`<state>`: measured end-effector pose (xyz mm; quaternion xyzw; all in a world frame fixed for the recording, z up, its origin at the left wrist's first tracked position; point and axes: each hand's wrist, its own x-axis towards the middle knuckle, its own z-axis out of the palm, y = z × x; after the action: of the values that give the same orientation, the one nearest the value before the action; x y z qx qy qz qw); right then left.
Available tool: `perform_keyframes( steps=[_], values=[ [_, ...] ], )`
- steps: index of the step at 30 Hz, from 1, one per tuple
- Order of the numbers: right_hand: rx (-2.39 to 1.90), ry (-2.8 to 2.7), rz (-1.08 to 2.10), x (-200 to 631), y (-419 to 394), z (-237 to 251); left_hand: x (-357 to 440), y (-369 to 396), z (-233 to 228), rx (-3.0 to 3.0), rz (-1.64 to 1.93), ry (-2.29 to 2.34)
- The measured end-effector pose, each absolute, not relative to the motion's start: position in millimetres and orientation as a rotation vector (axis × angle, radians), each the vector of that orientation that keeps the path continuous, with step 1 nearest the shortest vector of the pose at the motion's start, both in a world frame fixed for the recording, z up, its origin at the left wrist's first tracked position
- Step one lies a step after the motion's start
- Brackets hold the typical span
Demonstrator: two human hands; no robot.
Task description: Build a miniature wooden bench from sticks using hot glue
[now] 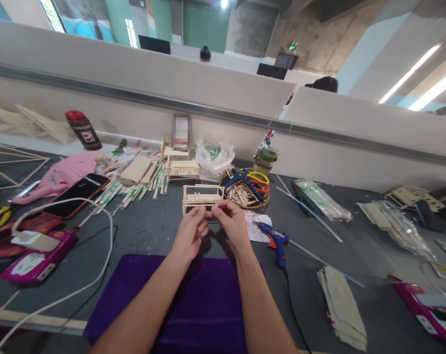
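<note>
Both of my hands hold a small model frame of thin wooden sticks (203, 195) above the grey table (145, 231). My left hand (191, 232) pinches its lower edge from the left. My right hand (231, 223) pinches the same edge from the right, fingertips almost touching. A second, similar stick frame (182, 168) stands farther back. A blue glue gun (276, 243) lies just right of my right hand. A purple cloth (193, 300) lies under my forearms.
A round basket (245, 195) of stick offcuts holds blue and red-yellow cutters. Loose sticks (134, 184), a phone (75, 195), a pink cloth, a white cable (97, 265) and pink boxes lie left. Bagged sticks (322, 199) and paper lie right. A partition wall stands behind.
</note>
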<state>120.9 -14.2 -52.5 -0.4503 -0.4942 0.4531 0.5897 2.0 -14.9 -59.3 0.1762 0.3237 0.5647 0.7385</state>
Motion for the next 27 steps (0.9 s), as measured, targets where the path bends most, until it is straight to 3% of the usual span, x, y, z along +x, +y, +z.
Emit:
perform_keyframes(
  steps=[11,19,27],
  values=[
    [-1.084,-1.177,0.831,143,31,-14,-6,-15,-60,0.444,1.254,0.714],
    [-1.274,-1.459,0.864,120,2,-33,-10,-16,-55,0.33,1.208,0.672],
    [-1.566,-1.682,0.473,113,-27,-35,-10,-17,-54,0.389,1.179,0.749]
  ],
)
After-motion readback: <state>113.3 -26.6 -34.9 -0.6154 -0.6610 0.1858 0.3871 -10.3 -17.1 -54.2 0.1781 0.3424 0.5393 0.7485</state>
